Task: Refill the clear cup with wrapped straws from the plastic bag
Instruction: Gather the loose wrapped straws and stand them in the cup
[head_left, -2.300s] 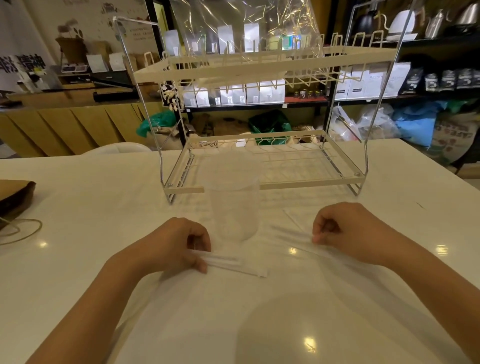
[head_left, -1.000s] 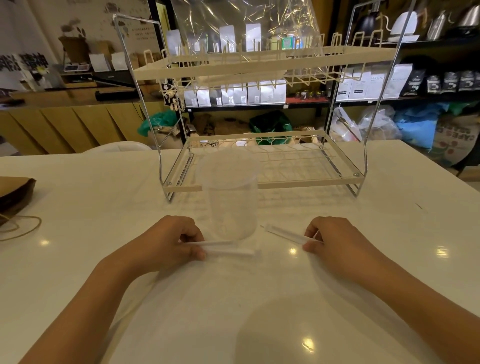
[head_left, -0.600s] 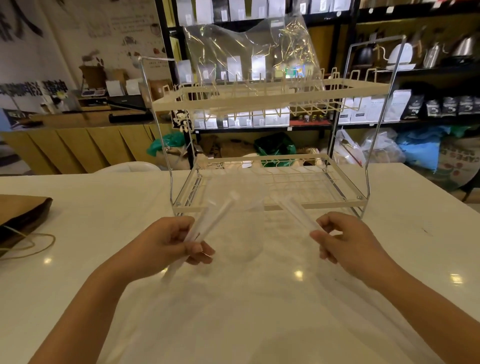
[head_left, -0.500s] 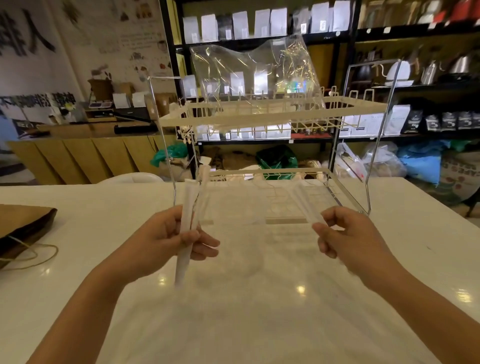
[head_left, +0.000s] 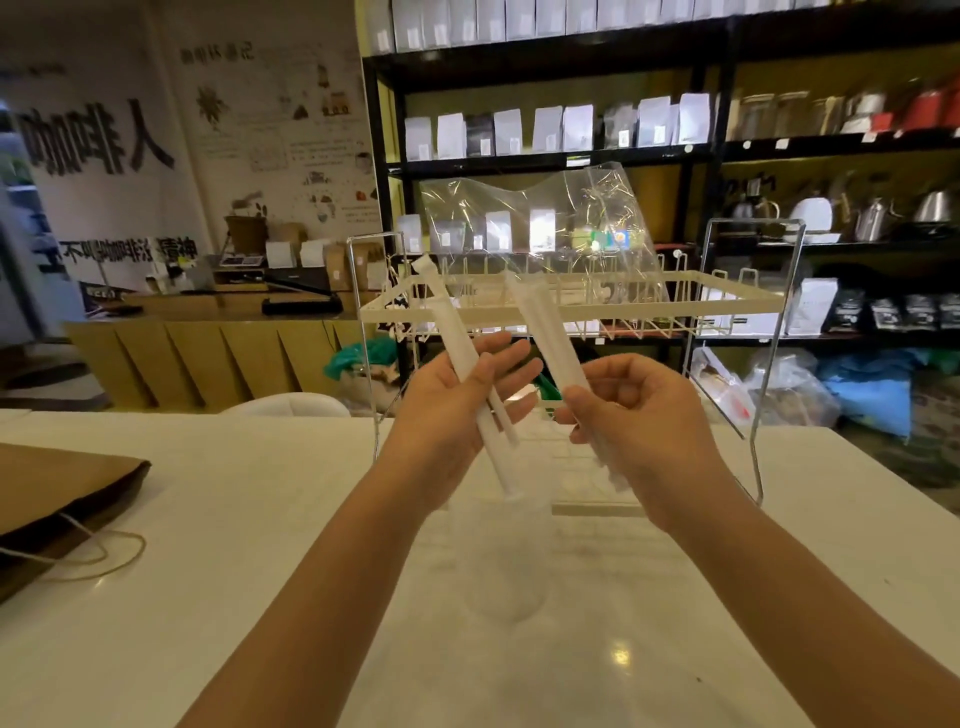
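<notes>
Low in the centre of the frame, the cup (head_left: 500, 558) stands upright on the white table (head_left: 208, 597), nearest you. Just above it, your left hand (head_left: 457, 410) is closed loosely around two wrapped straws (head_left: 470, 374), fingers half spread; they tilt up toward the upper left, and the lower end of the longer one sits right at the cup's rim (whether it is inside is hard to tell). To the right, your right hand (head_left: 639, 415) pinches another wrapped straw (head_left: 545, 338), tilted the same way, its lower end off to the right of the cup. At the left edge lies a brown paper bag (head_left: 57, 488) with a cord handle. Beyond your hands stands a two-tier wire rack (head_left: 571, 312), and the clear plastic bag (head_left: 535, 228) rests on its top tier, centre frame. Shelves (head_left: 571, 135) of pouches fill the background.
</notes>
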